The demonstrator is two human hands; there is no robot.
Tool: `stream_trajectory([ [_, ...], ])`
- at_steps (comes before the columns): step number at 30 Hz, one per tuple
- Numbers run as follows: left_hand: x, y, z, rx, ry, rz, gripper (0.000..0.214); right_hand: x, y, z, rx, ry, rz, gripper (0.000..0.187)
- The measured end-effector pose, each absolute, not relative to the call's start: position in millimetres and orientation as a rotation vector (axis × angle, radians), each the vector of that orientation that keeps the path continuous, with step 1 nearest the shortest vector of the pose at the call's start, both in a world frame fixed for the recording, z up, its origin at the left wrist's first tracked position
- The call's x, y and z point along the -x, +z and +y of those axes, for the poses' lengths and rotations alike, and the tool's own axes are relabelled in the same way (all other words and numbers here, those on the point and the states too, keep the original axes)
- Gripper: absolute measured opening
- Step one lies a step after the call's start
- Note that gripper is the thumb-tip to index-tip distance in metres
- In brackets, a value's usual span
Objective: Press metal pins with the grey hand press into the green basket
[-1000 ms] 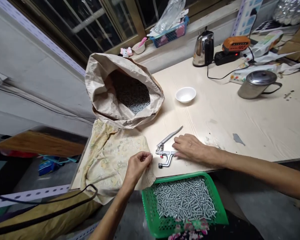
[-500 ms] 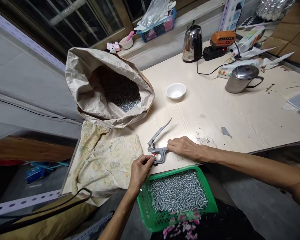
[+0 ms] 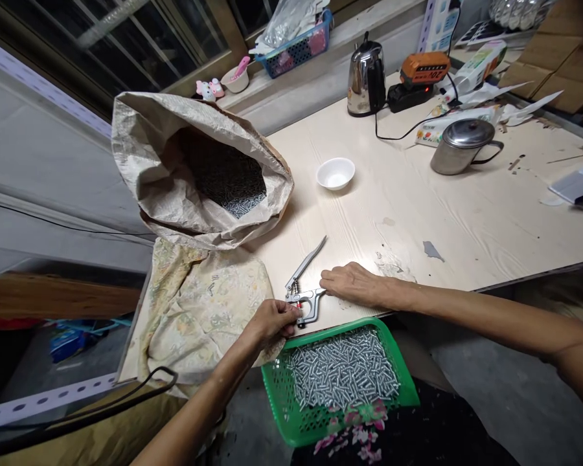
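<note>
Grey snap-fastener pliers [image 3: 313, 298] with a spring and a red piece at the jaw stand at the table's front edge, upper lever raised. My right hand [image 3: 352, 283] is closed around the end of their lower handle. At the jaw, my left hand [image 3: 271, 318] pinches with thumb and forefinger; whatever lies between the fingertips is too small to make out. Just below both hands sits a green plastic basket [image 3: 402, 370] filled with small silver screw-like metal pieces [image 3: 344, 370].
A patterned cloth [image 3: 204, 323] lies left of the pliers with a few metal bits on it. Behind it an open sack [image 3: 140, 149] holds more metal pieces. A white bowl [image 3: 335, 175], kettle [image 3: 362, 81], lidded steel mug [image 3: 459, 149] and orange battery [image 3: 423, 68] stand farther back.
My left hand has turned at the pliers' jaw, its wrist and forearm swinging left. The right hand keeps its hold on the handle. The whole view has shifted slightly.
</note>
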State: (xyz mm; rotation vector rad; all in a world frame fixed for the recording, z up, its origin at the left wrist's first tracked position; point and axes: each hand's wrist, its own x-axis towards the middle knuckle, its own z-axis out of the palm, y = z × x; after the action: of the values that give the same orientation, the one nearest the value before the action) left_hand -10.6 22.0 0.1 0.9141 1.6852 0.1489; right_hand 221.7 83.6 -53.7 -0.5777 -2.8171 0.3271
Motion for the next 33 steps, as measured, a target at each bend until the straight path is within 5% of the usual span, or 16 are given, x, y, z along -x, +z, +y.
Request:
stream_trajectory([
  [2,9.3,0.0,21.1,-0.883,0.144,1.683,0.041,-225.4,-49.0,87.9,0.575,0.372,-2.781,0.016],
  [7,7.5,-0.4,14.9,-0.806,0.195,1.731,0.039,-230.3,-38.2,115.7,0.725,0.333,-2.762,0.085],
  [10,5.6,-0.1,12.7,-0.782,0.204,1.763,0.038,-227.1,-34.9,131.0,0.685,0.374,-2.855,0.095],
  [17,6.8,0.9,8.8,-0.897,0.131,1.783,0.032,-218.0,-17.3,127.2,0.745,0.401,-2.975,0.075],
  [23,-6.7,6.3,5.2,-1.953,0.139,1.940,0.023,-222.9,-18.0,113.4,0.652,0.378,-2.911,0.060],
  [29,-29.6,-10.8,45.7,-2.453,0.094,1.528,0.061,-222.3,-23.7,110.6,0.746,0.407,-2.883,0.072],
  [33,-34.2,-14.1,59.1,-2.465,-0.036,1.475,0.046,-222.4,-22.5,109.6,0.833,0.374,-2.904,0.041],
])
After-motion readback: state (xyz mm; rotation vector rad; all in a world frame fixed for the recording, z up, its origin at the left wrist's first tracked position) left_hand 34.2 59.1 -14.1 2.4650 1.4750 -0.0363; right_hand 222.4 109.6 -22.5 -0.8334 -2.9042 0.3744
